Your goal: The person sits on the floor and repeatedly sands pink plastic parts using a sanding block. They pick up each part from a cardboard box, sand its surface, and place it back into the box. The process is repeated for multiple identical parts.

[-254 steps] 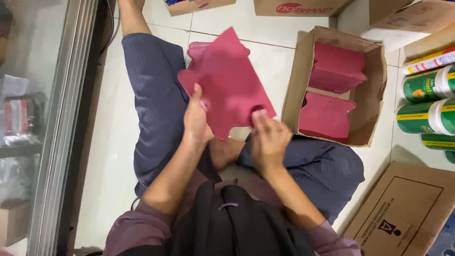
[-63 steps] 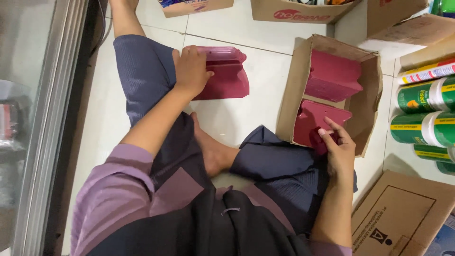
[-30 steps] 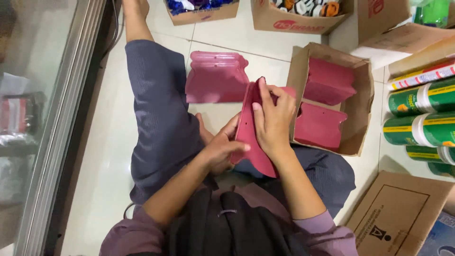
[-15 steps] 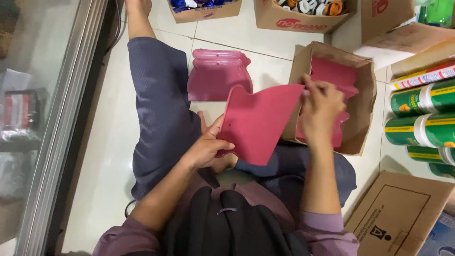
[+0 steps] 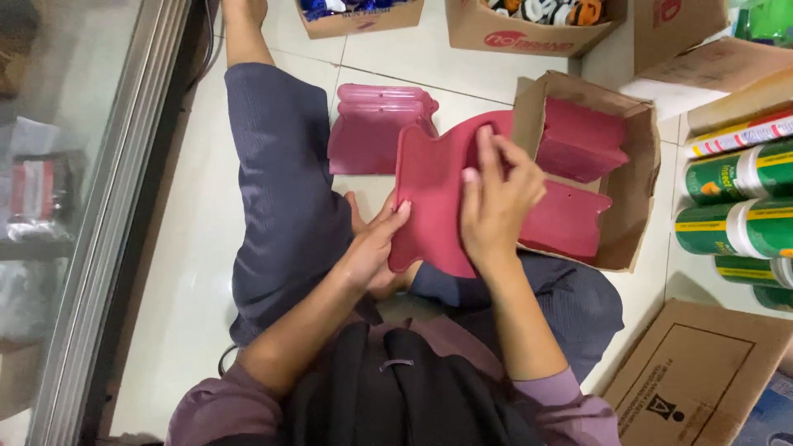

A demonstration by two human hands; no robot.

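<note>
floor (image 5: pixel 248 239): pale tile, person sits on it with legs folded, everything is laid out around them.

cardboard boxes: 5 in view. open box (image 5: pixel 640 177) right of the knees holds 2 pink sheets, 1 leaning at the back (image 5: pixel 582 149), 1 lying flatter in front (image 5: pixel 570 219). flat closed carton (image 5: pixel 702 372) bottom right. 2 stocked boxes along the top edge, plus 1 more with flaps at top right.

green canisters (image 5: pixel 735 223): 3 clear at the right edge, a 4th maybe cut off, cannot tell.

stack of pink sheets (image 5: pixel 376 128): on the floor just past the left knee, layers too tight to count, at least 3 edges show.

held pink sheet (image 5: pixel 429 198): 1. change: half a second ago it was spread wide and tilted between the 2 hands, with the right hand out over the open box; now it has swung more upright, in front of the chest over the lap, and both hands have closed in on it. reads as the sheet taken out of the box and now being turned or checked, not yet put on the stack. box count is down to 2 if that reading holds.

right hand (image 5: pixel 496 202): fingers (image 5: pixel 483 153) spread flat over the sheet's upper face, thumb hidden behind, looks like a pinch on the top part.

left hand (image 5: pixel 376 248): holds the lower left edge, fingertips curled onto the rim, thumb side hidden, so grip depth cannot be told.
</note>
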